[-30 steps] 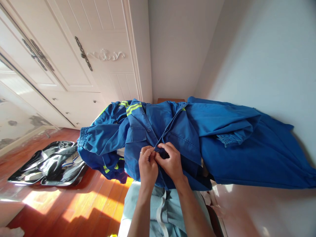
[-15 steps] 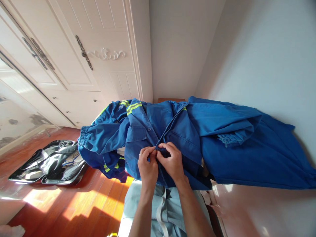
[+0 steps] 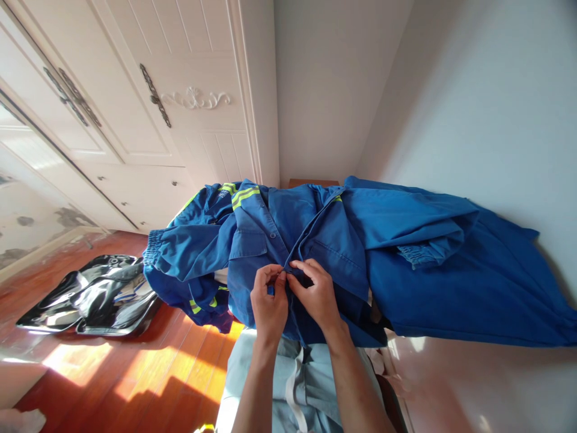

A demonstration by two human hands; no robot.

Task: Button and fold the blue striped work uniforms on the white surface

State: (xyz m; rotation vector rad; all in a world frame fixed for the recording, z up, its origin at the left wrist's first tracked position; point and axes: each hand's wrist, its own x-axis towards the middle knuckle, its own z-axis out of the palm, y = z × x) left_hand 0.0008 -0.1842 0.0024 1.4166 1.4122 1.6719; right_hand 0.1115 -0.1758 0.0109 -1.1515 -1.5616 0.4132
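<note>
A white wardrobe (image 3: 193,48) fills the upper left, and a pale wall (image 3: 487,108) takes up most of the right side. Below the wardrobe spreads a reddish wooden floor (image 3: 157,373), crossed by bright patches of sunlight. A broad blue cloth (image 3: 473,294) stretches out to the right, and over its near end lies one sleeve of a blue jacket (image 3: 333,237). The jacket is laid out in front of the person, its collar end away from them, its front parted in a V at the top and its other sleeve reaching left. Grey-green trousers (image 3: 252,373) cover the person's lap, just below the jacket's hem. At the left, partly under that sleeve, sits a second blue garment (image 3: 178,297) with yellow bands. An open black suitcase (image 3: 108,332) with things inside rests on the floor farther left. Both hands meet at the jacket's front opening: the left hand (image 3: 270,297) pinches the edge between thumb and fingers, and the right hand (image 3: 315,294) pinches the fabric right beside it. Whether a button is between the fingertips cannot be told. A pale drawstring (image 3: 294,391) hangs over the trousers, and a small round button (image 3: 273,235) shows above the left hand.
</note>
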